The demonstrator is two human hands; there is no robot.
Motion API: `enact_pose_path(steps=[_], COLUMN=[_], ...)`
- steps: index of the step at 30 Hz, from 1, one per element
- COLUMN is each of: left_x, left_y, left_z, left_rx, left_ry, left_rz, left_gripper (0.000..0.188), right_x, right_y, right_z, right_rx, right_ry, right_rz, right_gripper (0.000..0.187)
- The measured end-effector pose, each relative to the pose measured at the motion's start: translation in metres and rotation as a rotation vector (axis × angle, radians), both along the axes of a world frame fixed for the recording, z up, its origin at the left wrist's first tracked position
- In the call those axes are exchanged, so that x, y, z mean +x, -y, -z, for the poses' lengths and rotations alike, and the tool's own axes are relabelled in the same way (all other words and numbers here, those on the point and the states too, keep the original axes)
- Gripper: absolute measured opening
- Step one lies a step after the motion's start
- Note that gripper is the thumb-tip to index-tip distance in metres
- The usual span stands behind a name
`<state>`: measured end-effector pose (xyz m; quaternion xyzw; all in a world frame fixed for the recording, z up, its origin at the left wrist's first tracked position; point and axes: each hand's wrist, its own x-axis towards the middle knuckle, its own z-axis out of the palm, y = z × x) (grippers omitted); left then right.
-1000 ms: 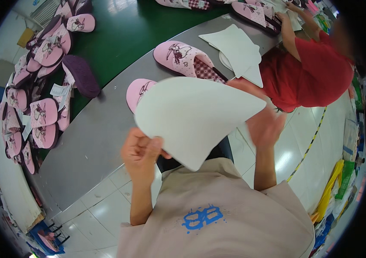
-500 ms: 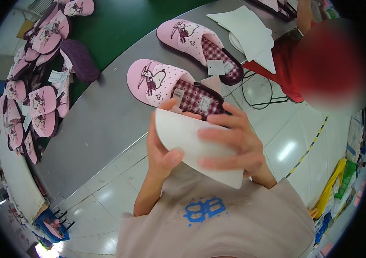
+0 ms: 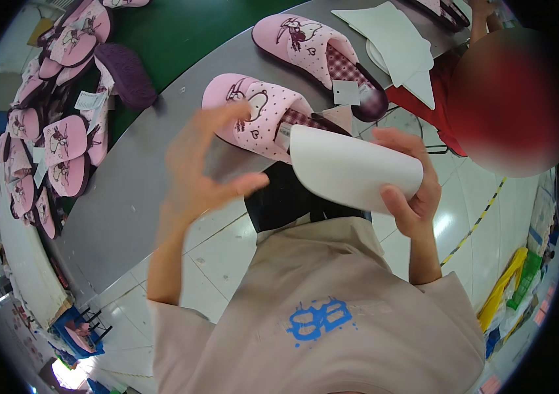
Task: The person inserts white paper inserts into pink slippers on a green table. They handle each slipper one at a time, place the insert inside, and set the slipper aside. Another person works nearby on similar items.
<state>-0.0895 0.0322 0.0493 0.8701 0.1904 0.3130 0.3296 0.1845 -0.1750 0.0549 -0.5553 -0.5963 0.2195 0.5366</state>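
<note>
Paper (image 3: pixel 351 172), white and rolled into a cone, is held tight in the right hand (image 3: pixel 411 197) just beside the pink slipper (image 3: pixel 260 115) on the grey bench (image 3: pixel 128 190), while the left hand (image 3: pixel 201 171) is spread open and empty, so stuffing seems underway and the cone likely needs pushing into the slipper

rolled white sheet (image 3: pixel 351 172): 1 | pink slippers on the grey bench (image 3: pixel 128 190): 2, near (image 3: pixel 260 115) and far (image 3: pixel 312 49) | flat white sheets (image 3: pixel 391 43): perhaps 2, stacked | purple sole (image 3: pixel 125 72): 1 | pink slippers piled at left (image 3: pixel 63 138): roughly 10, blurred at the rim
</note>
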Motion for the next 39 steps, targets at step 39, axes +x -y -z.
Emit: enact_pose_path(steps=[39], left_x=[0.043], left_y=[-0.070], left_z=[0.060], left_rx=[0.306], left_ry=[-0.010], left_rz=[0.151], left_gripper=[0.099], right_x=[-0.042], right_y=[-0.136], right_z=[0.042], right_rx=[0.027], right_ry=[0.770], right_rz=[-0.087], right_gripper=[0.020])
